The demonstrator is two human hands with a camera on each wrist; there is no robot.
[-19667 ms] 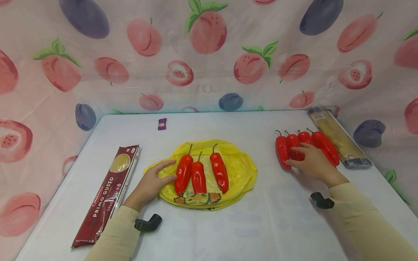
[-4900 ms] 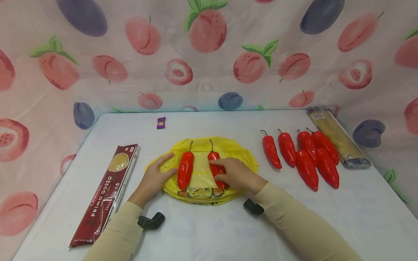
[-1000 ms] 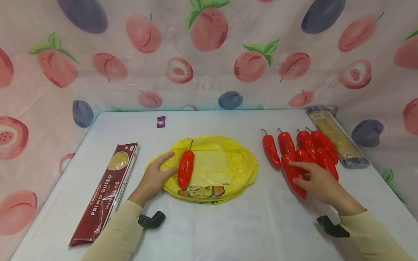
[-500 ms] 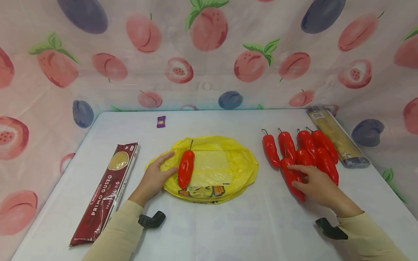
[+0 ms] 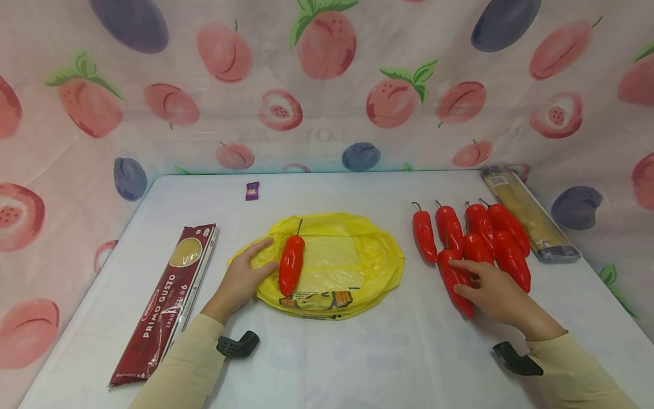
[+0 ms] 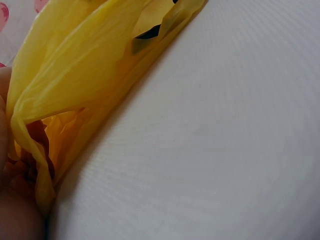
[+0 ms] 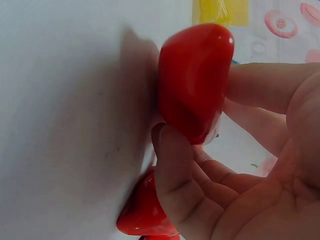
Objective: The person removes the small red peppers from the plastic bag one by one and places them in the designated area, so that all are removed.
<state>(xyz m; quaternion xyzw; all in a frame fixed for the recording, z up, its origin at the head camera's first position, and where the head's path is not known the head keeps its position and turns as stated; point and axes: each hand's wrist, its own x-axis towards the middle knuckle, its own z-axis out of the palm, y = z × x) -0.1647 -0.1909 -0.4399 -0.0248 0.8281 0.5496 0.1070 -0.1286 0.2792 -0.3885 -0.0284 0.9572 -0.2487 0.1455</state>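
Note:
My left hand holds the left rim of a yellow plastic bag, which is spread flattened on the white table. One red pepper, glossy with a dark thin stem, lies on the bag just beside that thumb. In the left wrist view, folds of the bag fill the upper left, by the fingers at the edge. Over at the right, my right hand grips another red pepper between thumb and fingers, at the front of a group. Behind it, several more peppers lie in rows.
A dark red spaghetti pack lies slanted at the left. A clear pack of spaghetti lies along the back right edge. Toward the back sits a small purple wrapped sweet. A fruit-printed cloth stands behind the table.
Since about five seconds ago, the right hand has carried a pepper from the bag to the right group. In the last second that pepper shifted slightly toward me. The left hand stayed put.

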